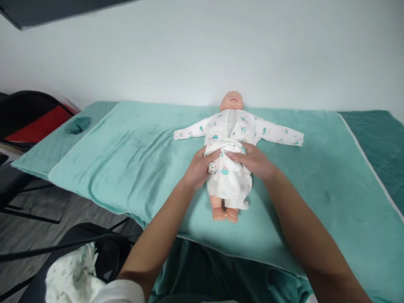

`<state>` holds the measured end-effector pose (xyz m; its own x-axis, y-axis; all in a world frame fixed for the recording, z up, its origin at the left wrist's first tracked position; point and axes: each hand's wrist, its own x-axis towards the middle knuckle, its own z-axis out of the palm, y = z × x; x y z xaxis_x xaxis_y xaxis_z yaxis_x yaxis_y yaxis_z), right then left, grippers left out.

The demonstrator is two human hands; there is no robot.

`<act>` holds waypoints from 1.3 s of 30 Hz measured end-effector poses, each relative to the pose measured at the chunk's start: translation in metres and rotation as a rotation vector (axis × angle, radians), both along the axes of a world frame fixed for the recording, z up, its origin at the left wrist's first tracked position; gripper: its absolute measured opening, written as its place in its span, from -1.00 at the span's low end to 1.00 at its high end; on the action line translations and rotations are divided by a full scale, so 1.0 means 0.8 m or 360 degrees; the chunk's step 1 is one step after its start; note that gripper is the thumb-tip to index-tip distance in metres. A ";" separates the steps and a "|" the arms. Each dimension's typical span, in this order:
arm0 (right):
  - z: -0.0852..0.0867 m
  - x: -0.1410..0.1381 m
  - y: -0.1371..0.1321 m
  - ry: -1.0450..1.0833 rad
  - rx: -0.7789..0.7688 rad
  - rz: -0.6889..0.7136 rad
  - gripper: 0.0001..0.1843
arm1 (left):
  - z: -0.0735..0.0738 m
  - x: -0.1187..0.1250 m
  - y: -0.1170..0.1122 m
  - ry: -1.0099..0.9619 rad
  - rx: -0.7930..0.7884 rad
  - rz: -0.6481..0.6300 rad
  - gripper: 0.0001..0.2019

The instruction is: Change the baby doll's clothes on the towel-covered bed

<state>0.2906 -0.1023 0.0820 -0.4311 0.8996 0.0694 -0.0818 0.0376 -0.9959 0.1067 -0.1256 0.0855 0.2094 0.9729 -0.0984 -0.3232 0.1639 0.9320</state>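
Note:
A baby doll (232,101) lies on its back, head toward the wall and bare feet toward me. It wears a white printed baby shirt (214,126), sleeves spread out to both sides and front partly open. White printed baby pants (229,185) lie bunched over its hips and legs, both feet showing below. My left hand (201,166) grips the waistband at the doll's left-in-view side, thumb on top. On the opposite side, my right hand (254,160) pinches the same waistband. The thumbs nearly meet at the middle; the fingertips are hidden by cloth.
A light green sheet (135,143) with folds at left covers the massage table, whose face hole (78,125) shows at far left. A white wall (195,54) stands behind. Lower left, printed cloth (74,273) lies on a black chair (116,252). A dark panel (57,10) hangs upper left.

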 end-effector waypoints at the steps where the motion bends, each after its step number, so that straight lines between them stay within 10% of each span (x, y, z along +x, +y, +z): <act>1: 0.003 0.001 -0.001 -0.0114 0.0079 0.0091 -0.60 | -0.001 0.001 0.001 -0.0047 -0.0020 0.0092 -0.58; 14: 0.005 -0.009 -0.005 -0.0869 0.0479 0.0413 -0.82 | -0.018 0.007 -0.128 0.0051 -0.0321 0.0168 -0.59; 23: 0.024 -0.005 -0.025 -0.1184 0.0853 0.0742 -0.86 | -0.015 0.041 -0.213 0.0022 -0.0424 0.0618 -0.76; 39: 0.028 -0.023 -0.045 -0.1672 0.0941 0.0844 -0.94 | -0.058 0.042 -0.261 -0.0360 -0.0715 0.0877 -0.67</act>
